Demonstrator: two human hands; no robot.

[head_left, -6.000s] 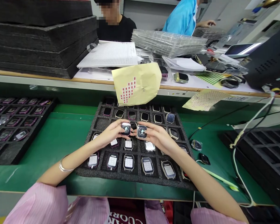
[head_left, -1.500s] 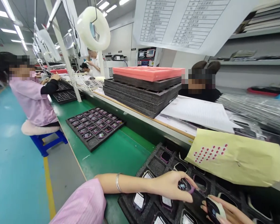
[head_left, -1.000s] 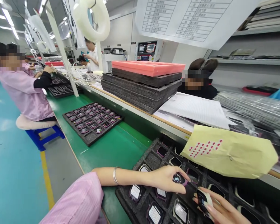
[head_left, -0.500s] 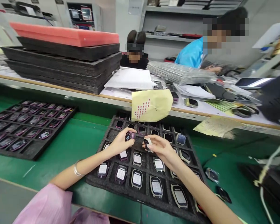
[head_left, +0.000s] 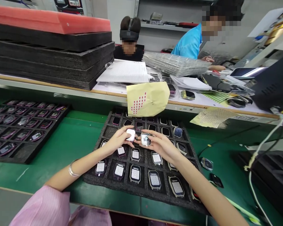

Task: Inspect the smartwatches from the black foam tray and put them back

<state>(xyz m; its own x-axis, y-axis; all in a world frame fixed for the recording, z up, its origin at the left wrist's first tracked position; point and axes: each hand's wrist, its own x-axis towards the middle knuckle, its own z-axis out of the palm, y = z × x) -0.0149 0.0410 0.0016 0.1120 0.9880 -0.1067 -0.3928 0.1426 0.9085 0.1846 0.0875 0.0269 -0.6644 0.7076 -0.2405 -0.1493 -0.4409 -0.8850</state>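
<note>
My left hand (head_left: 118,140) grips a watch case (head_left: 131,134) with a lit white screen, thumb on its face. Just right of it, my right hand (head_left: 163,145) holds another watch case (head_left: 145,140), silvery, its dark face glinting and showing a small bright spot. Both are held close together above a black foam tray (head_left: 141,195) whose compartments hold many strapless watch cases. Among the nearer ones, a watch case (head_left: 135,173) shows white text on its screen; those in the far rows have dark screens. My forearms cover part of the tray.
A second foam tray of watch cases (head_left: 21,160) lies on the left. Stacked foam trays (head_left: 85,67) with pink foam on top stand on the shelf ledge. Yellow paper (head_left: 153,99) hangs over the far rows. Loose watch parts (head_left: 207,164) and a cable (head_left: 252,163) are right. Two people are opposite.
Both watch cases have been turned, so their faces now show; the left one's screen is now white instead of dark. My hands stay close together over the tray. The camera view has shifted slightly.
</note>
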